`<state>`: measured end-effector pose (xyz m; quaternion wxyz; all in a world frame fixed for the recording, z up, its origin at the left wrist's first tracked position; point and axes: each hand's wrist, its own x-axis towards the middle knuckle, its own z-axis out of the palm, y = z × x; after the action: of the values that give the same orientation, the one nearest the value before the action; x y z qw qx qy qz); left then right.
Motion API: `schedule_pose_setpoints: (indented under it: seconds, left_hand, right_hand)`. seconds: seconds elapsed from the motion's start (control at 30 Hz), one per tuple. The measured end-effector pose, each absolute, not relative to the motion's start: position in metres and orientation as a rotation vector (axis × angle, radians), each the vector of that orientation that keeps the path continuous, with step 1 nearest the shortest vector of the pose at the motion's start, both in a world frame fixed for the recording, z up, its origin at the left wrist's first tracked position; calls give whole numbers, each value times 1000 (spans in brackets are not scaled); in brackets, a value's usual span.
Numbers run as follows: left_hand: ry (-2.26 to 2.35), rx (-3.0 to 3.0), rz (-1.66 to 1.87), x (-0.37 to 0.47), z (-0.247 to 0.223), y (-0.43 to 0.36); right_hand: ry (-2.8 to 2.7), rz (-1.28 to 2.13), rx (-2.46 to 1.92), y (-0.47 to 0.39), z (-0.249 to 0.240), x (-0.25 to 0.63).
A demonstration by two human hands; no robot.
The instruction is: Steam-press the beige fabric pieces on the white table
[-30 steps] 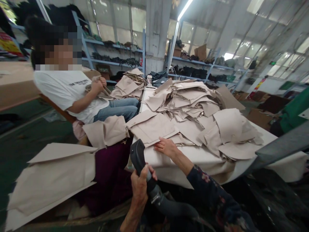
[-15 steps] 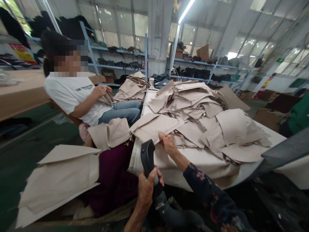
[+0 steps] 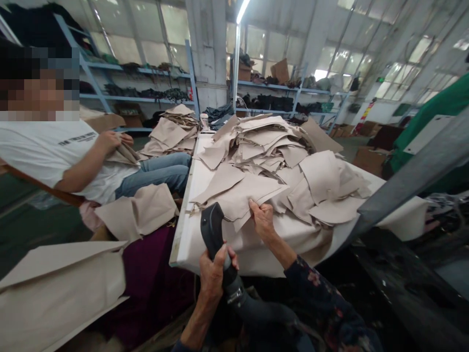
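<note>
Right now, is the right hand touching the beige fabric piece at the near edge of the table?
Touching. The head view shows the right hand pinching the edge of the beige fabric piece, fingers curled over it.

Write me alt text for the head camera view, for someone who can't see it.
The person's right hand grips the edge of a beige fabric piece on a white table heaped with similar pieces, while the left hand holds a black handheld tool. At left, a seated co-worker handles the same fabric.

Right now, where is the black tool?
In the head view, low and centre: the black tool stands upright in the left hand, just left of the right hand holding a beige fabric piece.
</note>
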<state>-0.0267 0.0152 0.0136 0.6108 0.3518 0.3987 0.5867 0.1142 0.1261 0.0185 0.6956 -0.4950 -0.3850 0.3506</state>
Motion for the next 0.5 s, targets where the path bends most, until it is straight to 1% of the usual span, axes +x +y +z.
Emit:
schedule_pose_setpoints:
  seconds: [0.1, 0.33, 0.5]
  left_hand:
    - [913, 802, 1330, -24, 13, 8]
    - [950, 948, 1152, -11, 4, -5]
    - [978, 937, 1159, -7, 0, -2]
  right_hand:
    - [-867, 764, -1119, 129, 15, 118]
    - [-896, 875, -1152, 124, 7, 103]
    - [-971, 952, -1244, 106, 11, 122]
